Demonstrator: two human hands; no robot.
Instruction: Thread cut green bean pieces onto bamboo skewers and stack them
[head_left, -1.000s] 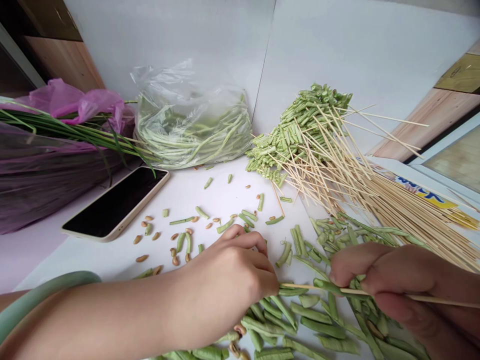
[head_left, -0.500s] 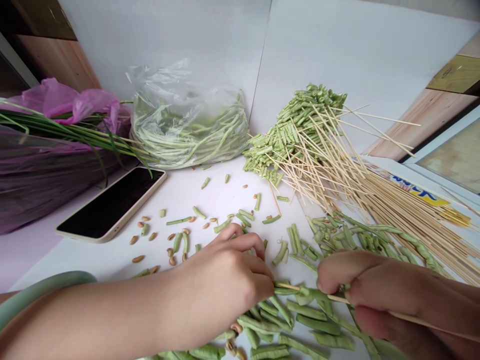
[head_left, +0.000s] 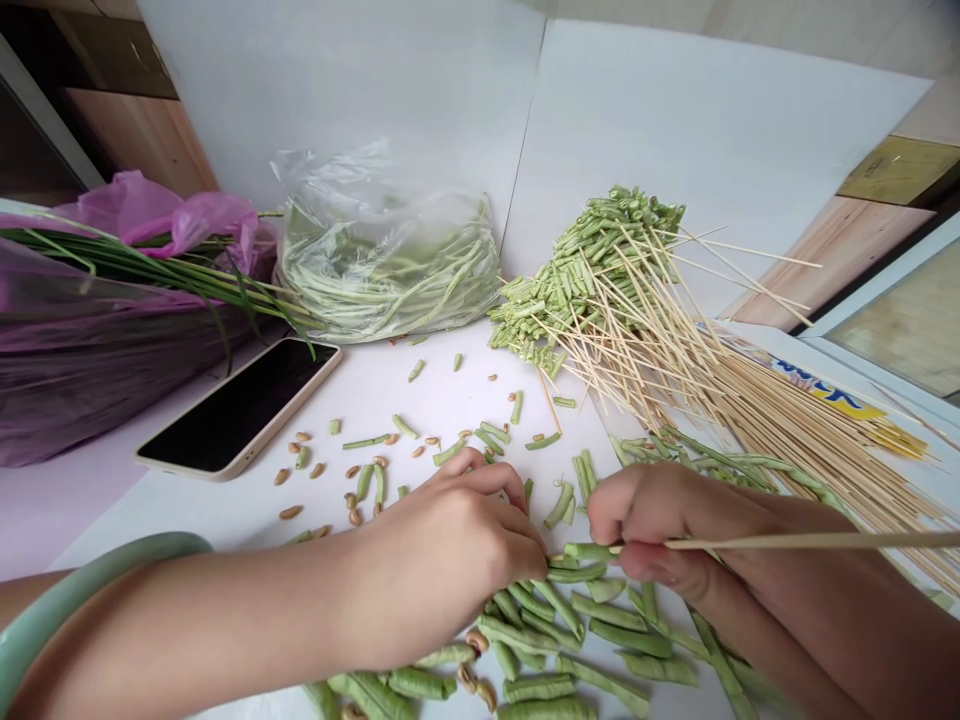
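A thin wooden skewer (head_left: pixel 810 541) runs from the right edge through the fingers of my right hand (head_left: pixel 697 530), which is closed on it. A green bean piece (head_left: pixel 589 551) is threaded near the skewer's left end, between my hands. My left hand (head_left: pixel 480 530) is closed at that end, its fingertips turned down and mostly hidden; what they pinch cannot be made out. Below both hands lie many cut bean pieces (head_left: pixel 619 640), with brown bean seeds (head_left: pixel 466 677) among them. A pale green bangle (head_left: pixel 97 595) circles my left wrist.
Behind on the right, loaded skewers (head_left: pixel 615 270) lie heaped with bare sticks trailing rightward. A clear bag of long beans (head_left: pixel 390 270), a phone (head_left: pixel 240 405) and a purple bag (head_left: pixel 112 350) with green stalks stand at the left and back.
My right hand has moved left and slightly up along the skewer, closer to my left hand. The skewer's right part is raised. The view has shifted slightly; my left hand stays nearly in place.
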